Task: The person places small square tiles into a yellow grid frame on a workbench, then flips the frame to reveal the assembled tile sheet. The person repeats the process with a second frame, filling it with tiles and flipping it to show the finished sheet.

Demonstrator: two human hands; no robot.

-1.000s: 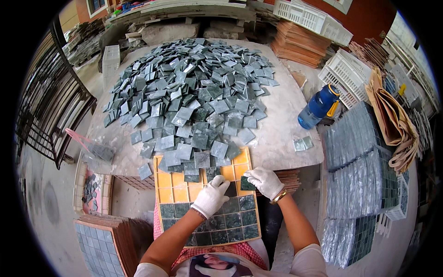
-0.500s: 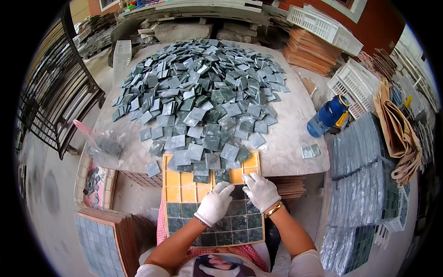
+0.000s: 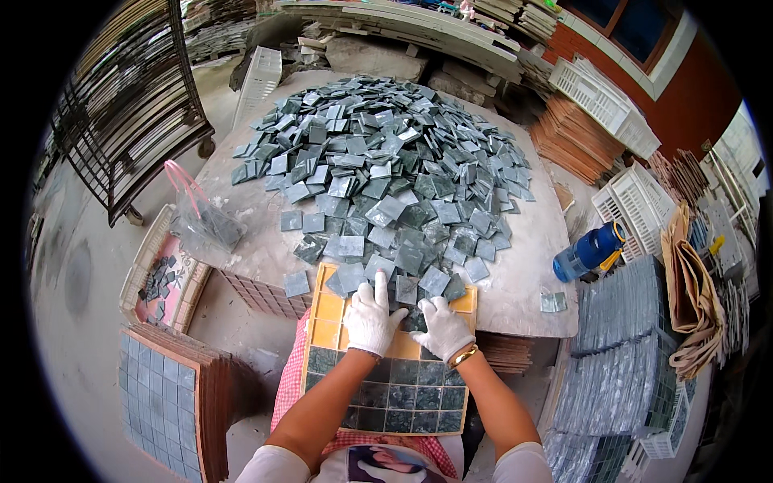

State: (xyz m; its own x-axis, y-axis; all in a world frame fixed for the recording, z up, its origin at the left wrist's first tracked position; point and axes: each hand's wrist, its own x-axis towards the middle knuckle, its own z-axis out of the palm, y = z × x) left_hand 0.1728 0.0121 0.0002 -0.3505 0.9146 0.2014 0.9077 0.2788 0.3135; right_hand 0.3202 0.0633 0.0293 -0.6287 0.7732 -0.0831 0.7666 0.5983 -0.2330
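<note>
A yellow gridded tray (image 3: 328,309) lies at the table's near edge, over my lap. Square dark green stone tiles (image 3: 402,398) fill its nearer rows, while yellow cells show farther up. Loose tiles from the big pile (image 3: 378,153) overlap its far edge. My left hand (image 3: 370,320), in a white knitted glove, is open, its fingers stretched onto the loose tiles at that edge. To its right my gloved right hand (image 3: 444,330) has bent fingers closed around a dark tile (image 3: 416,320), partly hidden by them.
A blue bottle (image 3: 589,251) and two small tiles (image 3: 553,302) are on the table's right. At left are a clear bag with pink handles (image 3: 211,225) and a crate of tile pieces (image 3: 133,286). Stacked tiled sheets (image 3: 165,394) flank me, with more (image 3: 616,346) at right.
Both hands have moved forward from the tray's middle to its far edge and the loose tiles. My left fingers have stretched out. The whole view has shifted and tilted.
</note>
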